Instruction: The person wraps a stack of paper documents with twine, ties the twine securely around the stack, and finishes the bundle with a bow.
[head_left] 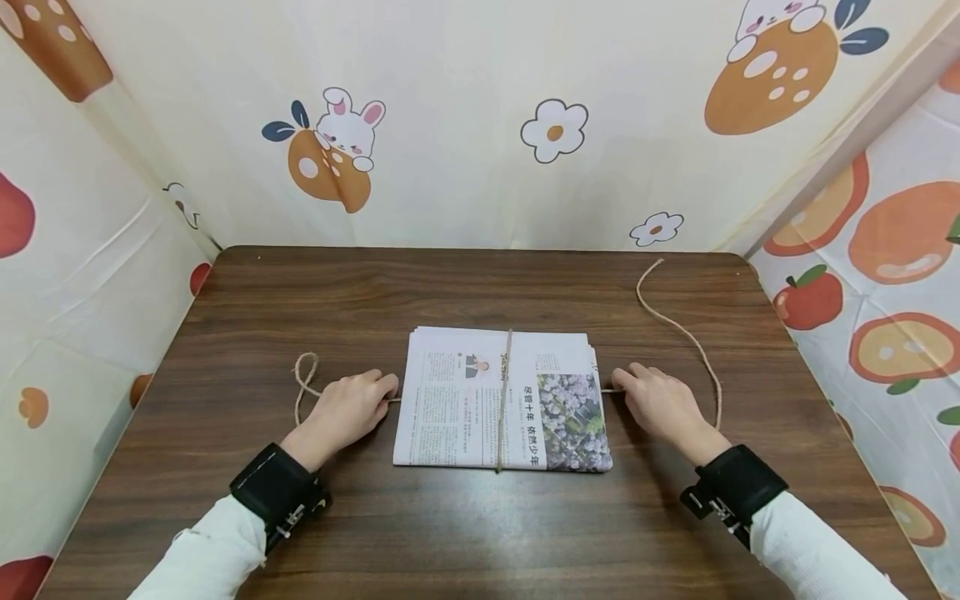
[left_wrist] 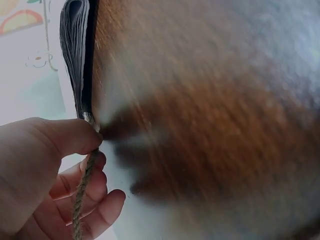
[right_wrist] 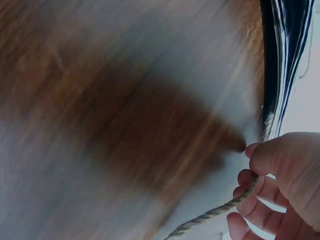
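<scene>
A folded stack of newspapers (head_left: 457, 417) lies flat on the wooden table, with a strand of twine (head_left: 504, 392) running down over its middle. On its left side my left hand (head_left: 347, 408) pinches one end of the twine between thumb and fingers, close to the paper's edge. My right hand (head_left: 663, 406) pinches the other end at the right edge. Both wrist views show the twine, in the left (left_wrist: 82, 195) and in the right (right_wrist: 215, 212), passing through the fingertips beside the folded layers. The twine's course beneath the stack is hidden.
On the brown table (head_left: 487, 542), a loose twine tail (head_left: 697, 346) curves up toward the far right edge. A small loop of twine (head_left: 303, 379) lies beyond the left hand. Patterned curtains (head_left: 465, 167) hang behind the table and along both sides.
</scene>
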